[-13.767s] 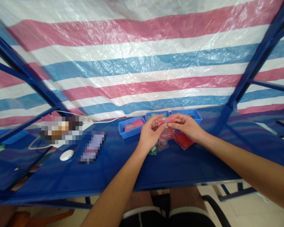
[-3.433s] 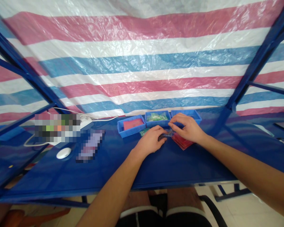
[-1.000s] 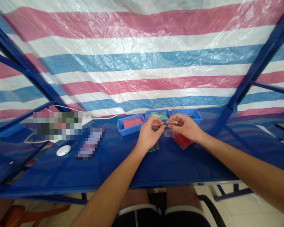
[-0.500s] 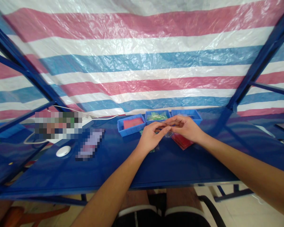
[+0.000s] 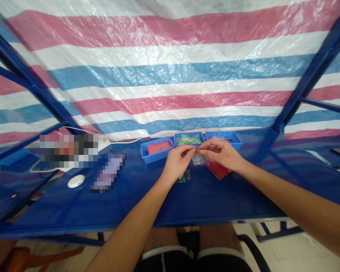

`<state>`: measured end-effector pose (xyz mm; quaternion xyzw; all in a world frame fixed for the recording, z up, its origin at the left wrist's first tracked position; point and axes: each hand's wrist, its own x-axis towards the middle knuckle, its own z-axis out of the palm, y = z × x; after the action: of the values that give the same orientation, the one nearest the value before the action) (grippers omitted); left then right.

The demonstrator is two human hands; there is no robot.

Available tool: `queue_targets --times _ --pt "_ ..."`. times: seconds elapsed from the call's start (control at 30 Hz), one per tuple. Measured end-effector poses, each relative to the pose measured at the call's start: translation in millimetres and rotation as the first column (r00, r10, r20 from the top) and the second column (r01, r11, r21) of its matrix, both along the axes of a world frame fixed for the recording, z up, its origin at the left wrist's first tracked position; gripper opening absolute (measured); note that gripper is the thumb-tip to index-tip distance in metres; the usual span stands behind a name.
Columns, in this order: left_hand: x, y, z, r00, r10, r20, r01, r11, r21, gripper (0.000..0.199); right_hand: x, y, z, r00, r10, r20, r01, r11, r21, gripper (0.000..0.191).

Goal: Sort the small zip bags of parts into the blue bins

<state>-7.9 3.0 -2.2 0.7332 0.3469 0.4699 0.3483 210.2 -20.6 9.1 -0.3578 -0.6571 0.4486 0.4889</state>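
Note:
My left hand (image 5: 178, 162) and my right hand (image 5: 222, 154) meet at their fingertips above the blue table. Both are pinched around a clear plastic bag (image 5: 198, 159), which hangs between them; its contents are too small to tell. Under my right hand lies a stack of red packets (image 5: 219, 170). A small green packet (image 5: 181, 178) rests on the table just below my left hand. Behind the hands stand three blue bins: the left bin (image 5: 156, 158) with pink-red pieces, the middle bin (image 5: 188, 135) with green packets, and the right bin (image 5: 238, 142) with clear plastic.
A white oval object (image 5: 76, 181) and a blurred-out phone-like item (image 5: 109, 172) lie on the table (image 5: 136, 204) at the left, near a white power strip (image 5: 103, 143) with cables. Blue metal posts frame both sides, with a striped sheet (image 5: 170, 68) behind.
My hands have shifted slightly, the left one to the left. More of the clear bag shows between them, and the green packet is less covered.

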Motion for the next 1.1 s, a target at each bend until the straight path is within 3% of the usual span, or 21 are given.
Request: queue_targets --times 0.1,0.33,0.43,0.57,0.93,1.1 --pt "-2 -2 0.5 0.999 -0.014 -0.05 0.016 0.999 0.041 0.027 0 3 -3.1 1.0 -0.011 -0.022 0.011 1.0 -0.029 0.039" --pt "-2 -8 0.4 0.994 -0.065 -0.09 0.061 0.997 -0.041 0.033 -2 6 -12.1 0.998 -0.04 -0.053 0.037 0.998 -0.051 0.039" --pt "-3 -13 3.3 0.988 -0.084 -0.127 0.078 0.996 -0.053 0.045 -3 6 -14.7 0.993 -0.081 -0.09 0.078 0.996 -0.042 0.041" --pt "-2 -18 8.0 0.98 -0.076 -0.185 0.082 0.996 0.025 0.061 -4 6 -18.5 0.983 -0.131 -0.128 0.13 0.991 -0.015 0.042" --pt "-7 -20 17.3 0.984 0.082 -0.16 -0.05 0.98 0.192 0.045 -5 5 -19.3 0.997 -0.08 -0.021 0.08 0.997 0.01 0.044" --pt "-6 -18 16.6 0.986 0.083 -0.147 -0.046 0.971 0.236 0.044 -6 4 -21.5 0.999 -0.041 0.0 0.041 0.999 0.004 0.037"
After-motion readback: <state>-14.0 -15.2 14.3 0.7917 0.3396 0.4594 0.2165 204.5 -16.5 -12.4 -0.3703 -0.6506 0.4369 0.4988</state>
